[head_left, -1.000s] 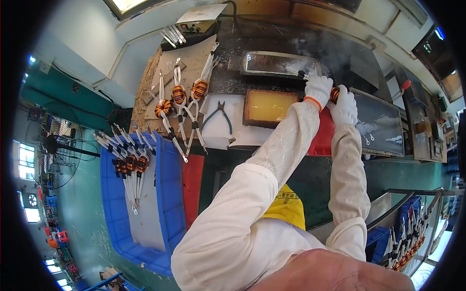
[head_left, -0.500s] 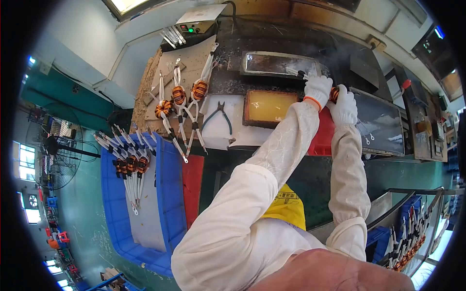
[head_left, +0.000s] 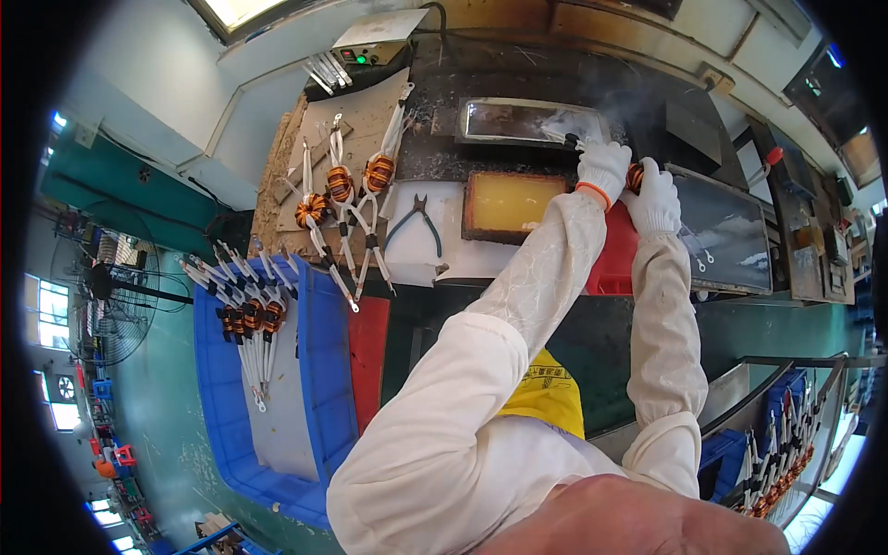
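Observation:
My gloved left hand point(head_left: 604, 168) is closed around the white-sleeved leads of a copper-wound ring coil point(head_left: 635, 178). The lead ends point left into the right end of a metal trough point(head_left: 481, 132) with a shiny surface; pale smoke rises there. Closed on the coil itself, my gloved right hand point(head_left: 655, 202) sits just to the right. The fingers of both gloves hide part of the coil and its leads. In front of the trough stands a rectangular pan point(head_left: 509, 205) of yellow liquid.
Several finished-looking coils point(head_left: 340, 185) lie on a board at left, beside cutting pliers point(head_left: 418, 225). More coils rest in a blue bin point(head_left: 324, 388). At right is a dark tray point(head_left: 726, 242) with lead ends over it. A control box point(head_left: 370, 54) stands at the back.
Both hands stay almost in place. Around the lead ends, the trough's surface now shows a wider pale, wrinkled patch, and the leads have tilted slightly.

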Tool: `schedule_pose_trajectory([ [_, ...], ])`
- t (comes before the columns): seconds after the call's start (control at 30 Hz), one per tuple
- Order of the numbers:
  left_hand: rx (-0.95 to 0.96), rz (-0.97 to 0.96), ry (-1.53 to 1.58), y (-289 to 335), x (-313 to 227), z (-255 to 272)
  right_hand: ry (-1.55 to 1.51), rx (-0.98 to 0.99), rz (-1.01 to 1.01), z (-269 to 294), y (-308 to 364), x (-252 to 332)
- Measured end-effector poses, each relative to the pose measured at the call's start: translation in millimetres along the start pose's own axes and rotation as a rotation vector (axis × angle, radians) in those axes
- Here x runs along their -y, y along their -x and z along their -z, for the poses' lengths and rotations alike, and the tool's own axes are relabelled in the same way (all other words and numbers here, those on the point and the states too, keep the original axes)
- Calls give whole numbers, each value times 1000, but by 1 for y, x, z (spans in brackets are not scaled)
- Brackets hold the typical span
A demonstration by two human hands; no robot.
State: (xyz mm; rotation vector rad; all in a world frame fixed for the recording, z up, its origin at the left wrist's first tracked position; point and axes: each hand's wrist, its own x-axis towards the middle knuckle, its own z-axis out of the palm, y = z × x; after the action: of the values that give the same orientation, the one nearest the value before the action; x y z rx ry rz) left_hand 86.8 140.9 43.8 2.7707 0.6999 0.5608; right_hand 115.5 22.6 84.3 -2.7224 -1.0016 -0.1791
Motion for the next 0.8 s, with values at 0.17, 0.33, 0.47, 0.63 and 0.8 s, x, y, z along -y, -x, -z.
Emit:
schedule_pose_trajectory([
  [0.17, 48, 35, 21, -2, -1, 1, -6, 2, 16, 1, 0, -1],
  [0.33, 35, 37, -30, -4, 0, -2, -26, -2, 42, 0, 1, -4],
  [0.47, -49, -52, -78, 3, 2, -3, -24, -19, 56, 0, 6, -5],
  [0.63, -22, -21, 15, 11, -2, -1, -20, -24, 49, 2, 13, -6],
  [0.8, -80, -76, -21, 21, -6, -2, -9, -35, 32, 7, 24, -6],
])
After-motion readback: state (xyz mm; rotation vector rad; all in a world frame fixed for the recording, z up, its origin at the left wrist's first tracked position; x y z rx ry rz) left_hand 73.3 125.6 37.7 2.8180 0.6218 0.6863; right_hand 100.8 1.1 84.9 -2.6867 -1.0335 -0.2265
